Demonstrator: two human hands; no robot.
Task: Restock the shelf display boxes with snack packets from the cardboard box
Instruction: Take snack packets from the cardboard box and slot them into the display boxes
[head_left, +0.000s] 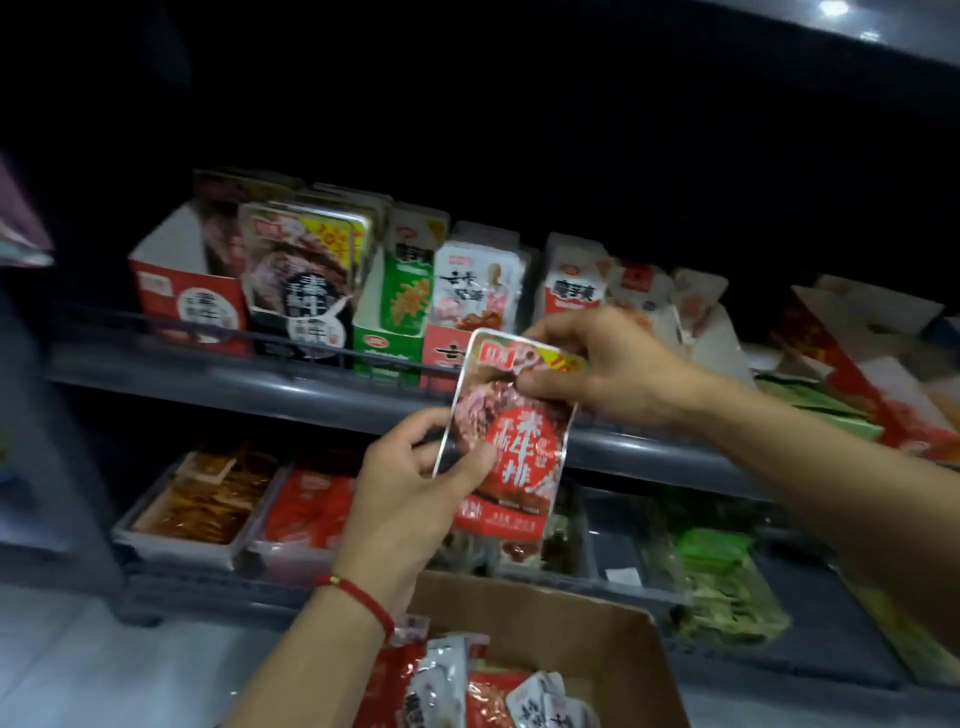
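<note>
- Hands first: your left hand (415, 483) pinches the lower left edge of a red snack packet (511, 436), thumb on the printed face and fingers curled behind it.
- Your right hand (597, 364) grips the same packet at its top right corner, fingers over the top edge, thumb pressing the front.
- You hold the packet upright, tilted slightly, in front of the grey upper shelf (234, 384) and just above the cardboard box (613, 644).
- That box sits at the bottom of your view, open, with more red and silver-white packets (441, 691) lying loose inside it.
- On the upper shelf, display boxes stand side by side: a red one (182, 296) at the left, partly filled, then a black-labelled one (306, 296), a green one (400, 312) and a white-and-red one (478, 296).
- On the lower shelf, grey trays (182, 551) hold orange and red packets.
- A red string bracelet (363, 597) circles your left wrist.
</note>
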